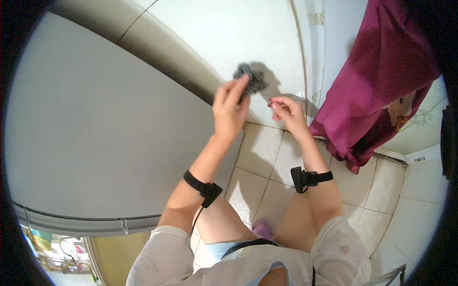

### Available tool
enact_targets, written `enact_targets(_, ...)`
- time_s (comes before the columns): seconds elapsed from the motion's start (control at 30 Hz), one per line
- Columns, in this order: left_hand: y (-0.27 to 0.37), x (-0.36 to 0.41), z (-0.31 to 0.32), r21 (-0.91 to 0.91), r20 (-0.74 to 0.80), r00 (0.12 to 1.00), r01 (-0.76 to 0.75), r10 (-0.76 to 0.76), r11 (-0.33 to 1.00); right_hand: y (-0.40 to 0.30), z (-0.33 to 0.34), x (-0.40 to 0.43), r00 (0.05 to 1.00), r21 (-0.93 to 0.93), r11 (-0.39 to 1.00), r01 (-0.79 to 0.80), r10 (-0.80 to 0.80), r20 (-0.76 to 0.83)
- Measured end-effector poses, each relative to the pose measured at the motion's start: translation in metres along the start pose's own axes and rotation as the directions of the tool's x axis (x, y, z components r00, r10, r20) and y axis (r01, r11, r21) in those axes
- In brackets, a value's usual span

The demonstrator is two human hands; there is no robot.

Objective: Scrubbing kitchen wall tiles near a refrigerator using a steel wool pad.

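My left hand is raised before the white tiled wall, its fingers around the near side of a dark grey, fuzzy scouring pad or brush. Motion blurs this thing, so its exact kind is unclear. To its right, my right hand hovers with fingers loosely bent and nothing visible in them. The two hands are apart, and their shadows fall on the wall tiles.
A large grey panel fills the left side. At the right hangs a magenta cloth beside a white frame. Beige floor tiles lie below, with a purple slipper. Kitchen-like shelves show at the lower left.
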State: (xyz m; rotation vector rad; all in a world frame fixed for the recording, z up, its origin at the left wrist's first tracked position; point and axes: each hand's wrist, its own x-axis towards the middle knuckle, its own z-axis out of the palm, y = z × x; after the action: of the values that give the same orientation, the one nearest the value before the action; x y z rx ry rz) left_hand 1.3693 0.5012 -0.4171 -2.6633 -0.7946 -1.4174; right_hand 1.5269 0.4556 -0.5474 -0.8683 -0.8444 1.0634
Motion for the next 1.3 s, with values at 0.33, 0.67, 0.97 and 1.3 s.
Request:
enact_targets(0.33, -0.014, 0.082, 0.023, 0.261, -0.296, 0.854, -0.359, 0.428, 0.896, 0.016, -0.029, 0.000, 0.984, -0.286, 0.954, 0.085, -0.125, -0.127)
enact_targets(0.67, -0.024, -0.022, 0.094, 0.050, 0.028, 0.913, -0.409, 0.408, 0.911, -0.012, 0.000, -0.010, 0.731, -0.577, 0.739, 0.348, -0.599, -0.327)
enact_targets(0.97, 0.001, 0.064, 0.045, 0.141, -0.099, 0.871, -0.467, 0.482, 0.873, -0.010, -0.004, -0.011, 0.598, -0.649, 0.607, 0.458, -0.751, -0.280)
enact_targets(1.3, 0.029, 0.097, 0.031, 0.199, -0.065, 0.860, -0.486, 0.506, 0.851, -0.010, -0.012, -0.016, 0.634, -0.630, 0.665, 0.402, -0.698, -0.333)
